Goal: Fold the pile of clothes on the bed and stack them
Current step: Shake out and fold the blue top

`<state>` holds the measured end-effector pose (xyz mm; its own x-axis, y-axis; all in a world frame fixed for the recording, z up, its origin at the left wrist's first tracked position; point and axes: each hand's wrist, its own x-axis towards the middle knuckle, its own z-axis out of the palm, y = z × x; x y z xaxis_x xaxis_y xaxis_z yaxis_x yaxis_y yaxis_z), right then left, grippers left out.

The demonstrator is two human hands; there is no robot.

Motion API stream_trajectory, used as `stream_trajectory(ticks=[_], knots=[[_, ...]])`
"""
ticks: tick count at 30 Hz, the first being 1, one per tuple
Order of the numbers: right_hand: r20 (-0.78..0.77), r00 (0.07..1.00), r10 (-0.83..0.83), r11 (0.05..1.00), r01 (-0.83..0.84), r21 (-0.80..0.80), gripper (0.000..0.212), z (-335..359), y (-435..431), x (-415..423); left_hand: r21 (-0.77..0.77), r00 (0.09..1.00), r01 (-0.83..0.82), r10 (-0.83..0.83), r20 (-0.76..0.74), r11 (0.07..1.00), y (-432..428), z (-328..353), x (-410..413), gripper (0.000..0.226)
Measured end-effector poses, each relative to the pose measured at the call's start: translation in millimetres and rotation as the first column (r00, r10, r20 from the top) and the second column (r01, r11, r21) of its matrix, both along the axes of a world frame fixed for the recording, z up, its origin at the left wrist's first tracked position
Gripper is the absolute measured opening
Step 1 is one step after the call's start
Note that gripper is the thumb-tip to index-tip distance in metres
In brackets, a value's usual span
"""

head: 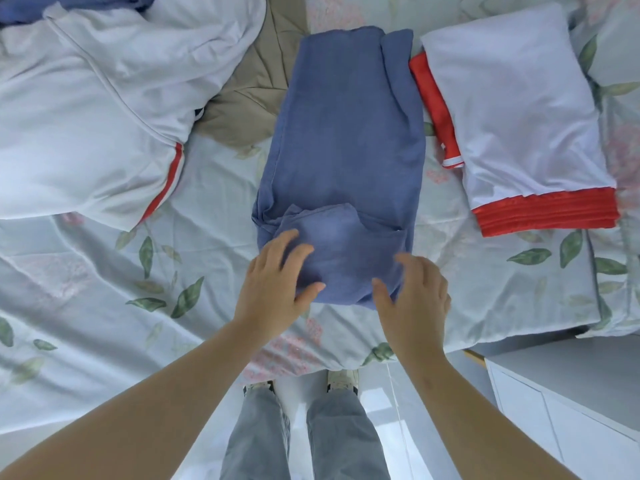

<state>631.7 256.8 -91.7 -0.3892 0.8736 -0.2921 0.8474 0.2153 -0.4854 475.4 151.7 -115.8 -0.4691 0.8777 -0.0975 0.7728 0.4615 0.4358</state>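
A blue garment (346,140) lies lengthwise in the middle of the bed, folded into a narrow strip with its near end turned up. My left hand (273,289) rests on that near end with fingers spread. My right hand (414,296) hovers at the near right corner, fingers relaxed and open, holding nothing. To the right lies a folded white garment with red trim (519,116). At the left sits an unfolded white garment with a red stripe (90,126), with a tan garment (249,98) beside it.
The bed has a floral sheet (104,289). More blue fabric (69,5) shows at the far left corner. A white cabinet (571,403) stands at the lower right beside the bed. My legs and shoes stand on the floor at the bed's edge.
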Motion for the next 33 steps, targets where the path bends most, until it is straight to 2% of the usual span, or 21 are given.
stream_trajectory(ticks=[2,3,6,7,9,10,12,15,17,18,19,20,22,23,25,26,27,29,33], knots=[[0.032,0.958,-0.286,0.926,0.285,-0.247,0.064,-8.1,1.9,2.4,-0.089,0.955,-0.254,0.264,0.133,0.963,3.7,-4.0,0.4,0.065],[0.009,0.935,-0.354,0.886,0.339,-0.316,0.064,-11.8,4.6,1.6,-0.1,0.907,-0.363,0.376,0.192,0.927,7.0,-5.0,-1.5,0.07],[-0.058,0.924,-0.379,0.846,0.32,-0.426,0.046,-15.4,16.9,-7.1,-0.088,0.76,-0.529,0.517,0.394,0.844,20.1,-0.4,-11.6,0.062],[-0.072,0.924,-0.375,0.84,0.306,-0.449,0.035,-15.7,21.3,-10.5,-0.076,0.757,-0.525,0.506,0.413,0.848,24.4,2.9,-15.4,0.052],[-0.104,0.932,-0.347,0.843,0.261,-0.471,0.012,-14.1,29.1,-16.2,-0.057,0.807,-0.458,0.442,0.391,0.887,32.3,11.4,-23.9,0.03],[-0.125,0.935,-0.332,0.855,0.242,-0.458,0.01,-11.1,32.9,-18.5,-0.032,0.825,-0.432,0.41,0.389,0.901,35.7,15.8,-28.7,0.021],[-0.213,0.929,-0.302,0.921,0.228,-0.315,0.013,-3.4,43.7,-21.2,0.058,0.838,-0.401,0.34,0.426,0.914,44.8,26.6,-41.2,0.013],[-0.37,0.878,-0.305,0.952,0.295,-0.083,0.002,16.8,61.0,-31.3,0.242,0.886,-0.351,0.238,0.399,0.904,64.7,41.8,-64.3,0.021],[-0.388,0.848,-0.361,0.931,0.352,-0.097,0.026,23.4,67.4,-39.8,0.223,0.922,-0.299,0.221,0.317,0.928,76.3,40.9,-73.0,0.041],[-0.363,0.853,-0.374,0.927,0.354,-0.124,0.041,25.0,67.1,-43.4,0.14,0.939,-0.28,0.24,0.244,0.95,77.4,36.0,-73.1,0.053],[-0.327,0.885,-0.332,0.943,0.323,-0.083,0.051,24.8,63.5,-45.1,0.046,0.956,-0.262,0.253,0.146,0.964,74.8,31.2,-69.5,0.061],[-0.283,0.932,-0.225,0.97,0.242,0.026,0.055,23.7,56.6,-45.6,0.01,0.973,-0.226,0.226,0.051,0.974,69.0,27.2,-63.8,0.063],[-0.164,0.983,0.08,0.967,-0.037,0.251,0.052,13.9,40.9,-42.0,0.064,0.999,-0.016,0.019,-0.051,0.998,53.0,18.0,-52.1,0.061],[-0.067,0.973,0.221,0.943,-0.195,0.268,0.052,6.0,34.4,-38.8,0.053,0.989,0.129,-0.125,-0.074,0.99,44.6,12.5,-47.2,0.065],[0.137,0.887,0.441,0.883,-0.456,0.107,0.065,-13.1,25.4,-29.5,-0.198,0.93,0.346,-0.363,-0.06,0.917,28.3,-0.7,-44.0,0.083],[0.222,0.83,0.512,0.849,-0.528,0.014,0.074,-22.0,24.1,-25.5,-0.352,0.907,0.376,-0.418,-0.048,0.857,22.6,-7.9,-44.3,0.09],[0.276,0.792,0.544,0.829,-0.557,-0.035,0.079,-30.5,25.7,-22.6,-0.436,0.899,0.375,-0.436,-0.046,0.818,19.2,-13.9,-45.8,0.093],[0.318,0.765,0.56,0.814,-0.58,-0.038,0.077,-43.2,34.0,-19.7,-0.429,0.906,0.364,-0.422,-0.045,0.827,18.5,-17.4,-48.9,0.084],[0.221,0.807,0.548,0.817,-0.573,0.068,0.043,-44.0,51.8,-20.0,-0.137,0.882,0.399,-0.421,-0.214,0.907,27.3,-14.7,-59.0,0.049]])
